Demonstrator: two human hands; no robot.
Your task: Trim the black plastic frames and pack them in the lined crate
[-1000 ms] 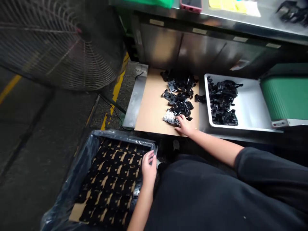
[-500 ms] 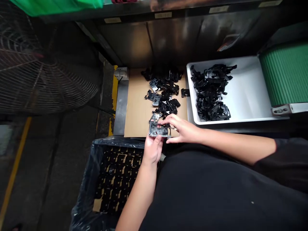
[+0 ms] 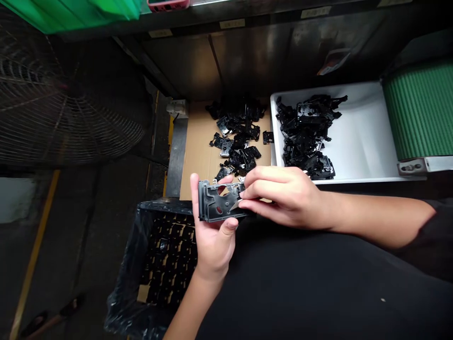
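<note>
My left hand (image 3: 214, 248) holds a black molded plastic part (image 3: 211, 203) from below, thumb at its near edge and fingers behind it. The part is a flat frame with holes and raised ribs, its broad face toward me. My right hand (image 3: 292, 196) is closed at the part's right end, pinching a small pointed metal blade (image 3: 234, 205) whose tip lies against the part's face. The blade's handle is hidden in my fingers. Beyond my hands, a pile of similar black parts (image 3: 244, 158) lies on a cardboard sheet (image 3: 196, 156).
A white tray (image 3: 361, 141) with more black parts stands at the right, beside a green ribbed conveyor belt (image 3: 421, 113). At lower left is a plastic-lined bin (image 3: 125, 269) holding rows of parts on cardboard. A large fan (image 3: 67, 108) stands left. A phone (image 3: 168, 4) lies on the upper ledge.
The held part has come closer to me and tipped its face more toward the camera. My right hand has moved in onto it, the blade now against its face.
</note>
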